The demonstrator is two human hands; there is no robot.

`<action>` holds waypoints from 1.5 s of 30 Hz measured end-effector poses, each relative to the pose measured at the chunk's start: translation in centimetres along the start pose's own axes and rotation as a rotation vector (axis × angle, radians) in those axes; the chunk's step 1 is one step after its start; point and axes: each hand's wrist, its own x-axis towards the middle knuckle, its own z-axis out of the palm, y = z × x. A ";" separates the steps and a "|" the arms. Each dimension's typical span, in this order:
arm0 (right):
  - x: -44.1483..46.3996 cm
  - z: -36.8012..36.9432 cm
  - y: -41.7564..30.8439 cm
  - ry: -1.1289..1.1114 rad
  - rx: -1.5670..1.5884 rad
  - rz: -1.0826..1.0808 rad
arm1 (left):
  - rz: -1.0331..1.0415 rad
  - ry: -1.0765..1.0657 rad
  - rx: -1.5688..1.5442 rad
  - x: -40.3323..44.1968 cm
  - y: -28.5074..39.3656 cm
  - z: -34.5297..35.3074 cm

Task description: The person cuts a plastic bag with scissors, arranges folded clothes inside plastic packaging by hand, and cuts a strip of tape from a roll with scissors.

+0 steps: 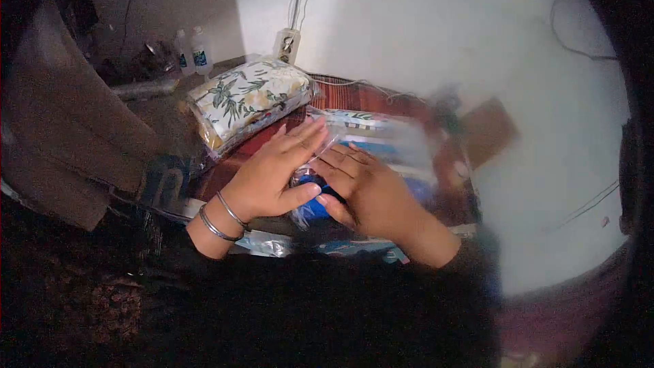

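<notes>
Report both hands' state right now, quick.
Left hand: open, fingers extended, at the clear plastic.
Right hand: fingers slightly bent beside the blue item; whether it grips the plastic cannot be told.

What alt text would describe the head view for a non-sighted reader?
A person's bare left hand and right hand, thumbs close together, over crinkled clear plastic showing blue. Beyond lies a plastic-wrapped white bundle printed with green leaves.
</notes>
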 end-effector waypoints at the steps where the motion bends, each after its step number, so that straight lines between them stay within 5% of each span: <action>1: -0.1 0.1 0.1 0.001 -0.002 0.004 | 0.014 -0.042 0.045 0.1 0.0 -0.2; 13: -1.1 -0.1 0.0 0.072 0.043 -0.051 | -0.082 -0.137 0.272 1.1 2.0 -0.7; 19: -2.6 -2.2 0.0 0.210 -0.084 0.222 | -0.114 -0.078 0.238 1.0 2.8 -0.3; 35: -2.1 -1.3 -0.2 0.088 -0.004 0.092 | -0.054 -0.120 0.391 2.0 3.0 -0.6; 38: -2.5 -1.2 0.3 0.117 0.018 0.083 | -0.024 -0.098 0.223 2.8 1.8 -1.6; 45: -1.1 -2.7 0.6 0.149 -0.022 0.335 | -0.148 0.449 -0.340 2.1 -0.5 -0.3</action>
